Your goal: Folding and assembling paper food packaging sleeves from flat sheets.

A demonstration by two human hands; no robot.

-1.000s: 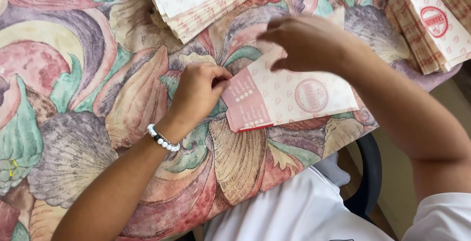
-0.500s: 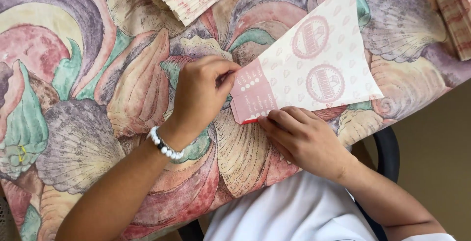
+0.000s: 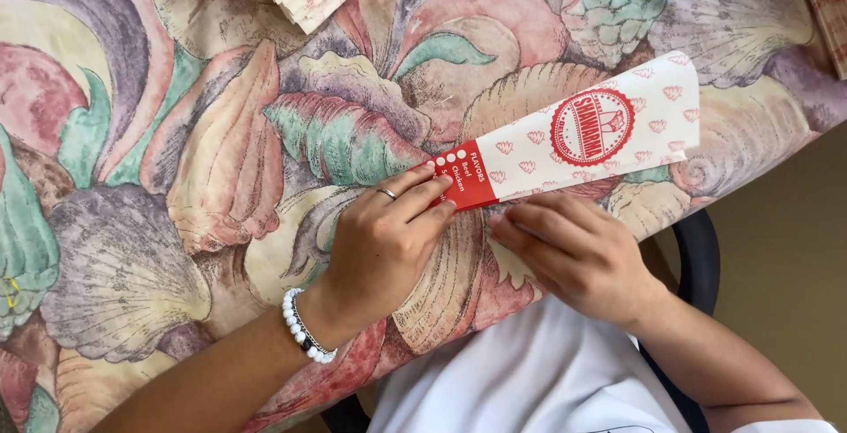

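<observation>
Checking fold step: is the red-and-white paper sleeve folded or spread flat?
Folded. The paper sleeve lies as a narrow tapered strip on the tablecloth, left hand pressing its red end, right hand along its lower edge.

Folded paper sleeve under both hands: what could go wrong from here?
1. The folded paper sleeve is pinned only at its red end by the left hand; its far end could spring open.
2. The right hand presses near the tablecloth edge, so the sleeve might slide off.

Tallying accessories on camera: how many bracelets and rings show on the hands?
2: a white bead bracelet on the left wrist, a ring on the left hand. None visible on the right hand.
</observation>
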